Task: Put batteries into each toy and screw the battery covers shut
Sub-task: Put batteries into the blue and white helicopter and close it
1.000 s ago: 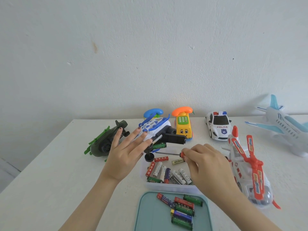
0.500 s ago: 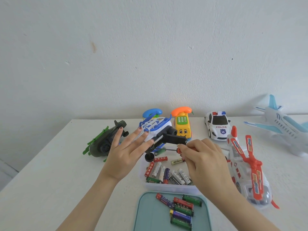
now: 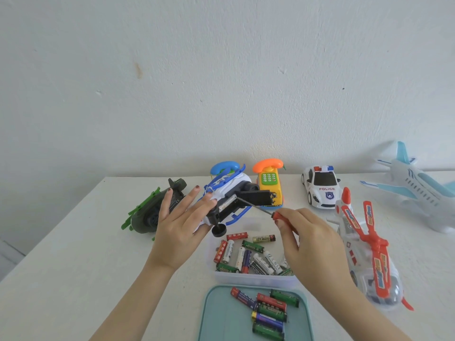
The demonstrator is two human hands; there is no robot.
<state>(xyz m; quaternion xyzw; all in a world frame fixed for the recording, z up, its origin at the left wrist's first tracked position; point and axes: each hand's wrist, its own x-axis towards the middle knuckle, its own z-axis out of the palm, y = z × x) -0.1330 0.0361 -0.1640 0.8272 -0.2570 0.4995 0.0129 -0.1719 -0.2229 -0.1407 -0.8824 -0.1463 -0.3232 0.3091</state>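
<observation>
Since a second ago the right hand (image 3: 307, 239) has swung the screwdriver (image 3: 258, 207) up from lying level over the tub. Its tip now slants up and to the left, at the underside of the blue-and-white helicopter (image 3: 229, 190).

From the head view, the right grip is closed: fingers and thumb pinch the red handle. The left hand (image 3: 177, 225) carries the toy clear of the counter (image 3: 73, 242) with straight, spread fingers laid along its side; the thumb is hidden. The black battery cover (image 3: 253, 196) stands swung open, and a battery shows in the bay beneath it.

The toy lies up and to the left of the right grip, and the tool's long axis runs along that same line, with the tip just under the cover. Whether it sits on a screw I cannot tell. The right hand is nearer the cover, so closing it probably falls to that side.

A clear tub (image 3: 253, 280), below the toy, holds many loose batteries (image 3: 246, 257). The teal lid (image 3: 221, 316) nearer the person carries six or so more.
</observation>
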